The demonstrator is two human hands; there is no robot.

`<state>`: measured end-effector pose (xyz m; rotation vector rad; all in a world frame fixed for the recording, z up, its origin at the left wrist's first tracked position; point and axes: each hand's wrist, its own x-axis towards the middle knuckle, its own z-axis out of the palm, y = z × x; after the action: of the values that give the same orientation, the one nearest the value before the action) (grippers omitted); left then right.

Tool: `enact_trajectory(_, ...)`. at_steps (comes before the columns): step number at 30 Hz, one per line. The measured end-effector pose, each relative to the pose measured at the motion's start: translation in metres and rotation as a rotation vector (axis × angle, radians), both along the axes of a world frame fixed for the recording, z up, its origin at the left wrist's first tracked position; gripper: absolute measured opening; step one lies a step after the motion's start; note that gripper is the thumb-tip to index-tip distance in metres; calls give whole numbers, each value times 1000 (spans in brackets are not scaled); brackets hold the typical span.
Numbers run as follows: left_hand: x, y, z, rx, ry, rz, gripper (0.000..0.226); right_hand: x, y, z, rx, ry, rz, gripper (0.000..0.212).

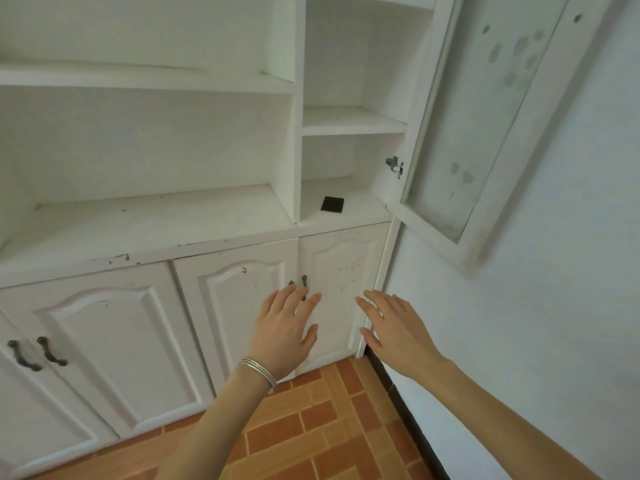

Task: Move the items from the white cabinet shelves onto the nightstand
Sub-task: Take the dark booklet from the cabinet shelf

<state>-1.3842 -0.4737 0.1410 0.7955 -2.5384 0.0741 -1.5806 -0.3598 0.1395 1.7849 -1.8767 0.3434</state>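
Note:
The white cabinet [149, 230] fills the view, its shelves bare apart from one item. A small flat black square [332, 204] lies on the lowest shelf of the narrow right-hand compartment. My left hand [284, 327], with silver bangles on the wrist, is held out flat with fingers spread in front of the lower doors, below that shelf. To its right my right hand [391, 327] is likewise spread and holds nothing. Both hands are well below the black square and touch nothing. The nightstand is not in view.
A frosted glass door [485, 109] of the right compartment stands swung open to the right, over my right hand. Lower doors with dark metal handles [304, 284] are closed. A white wall [536, 323] is at the right, orange tiled floor [311, 427] below.

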Motion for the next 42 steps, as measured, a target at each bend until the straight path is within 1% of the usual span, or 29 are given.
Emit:
enact_trajectory(3, -24, -24, -10, -13, -47, -4, 44, -24, -21, -13, 14, -5, 15, 52)
enact_trajectory(8, -70, -77, -20, 6, -78, -34, 55, -73, -70, -32, 27, -10, 2, 52)
enact_trajectory(18, -187, -231, -17, 30, -163, -91, 60, -173, -206, -24, 31, 16, -39, 49)
enact_trajectory(23, -237, -297, -32, 84, -199, -101, 57, -207, -261, -38, 61, -8, -68, 49)
enact_trajectory(27, -267, -335, -45, 120, -233, -113, 56, -237, -293, -49, 110, -27, -72, 50)
enact_trajectory(30, -290, -364, -48, 130, -215, -119, 58, -264, -322, -51, 140, -56, -62, 51)
enact_trajectory(33, -313, -386, -47, 145, -236, -61, 60, -287, -349, -53, 179, -83, -34, 50)
enact_trajectory(37, -339, -410, -55, 182, -325, 10, 62, -309, -383, -55, 223, -145, 1, 47)
enact_trajectory(39, -346, -416, -63, 214, -396, 21, 68, -319, -398, -56, 234, -160, 20, 46)
enact_trajectory(41, -347, -417, -70, 247, -393, 15, 82, -328, -409, -59, 244, -177, 44, 45)
enact_trajectory(42, -347, -416, -73, 251, -375, 4, 80, -331, -413, -60, 248, -183, 57, 44)
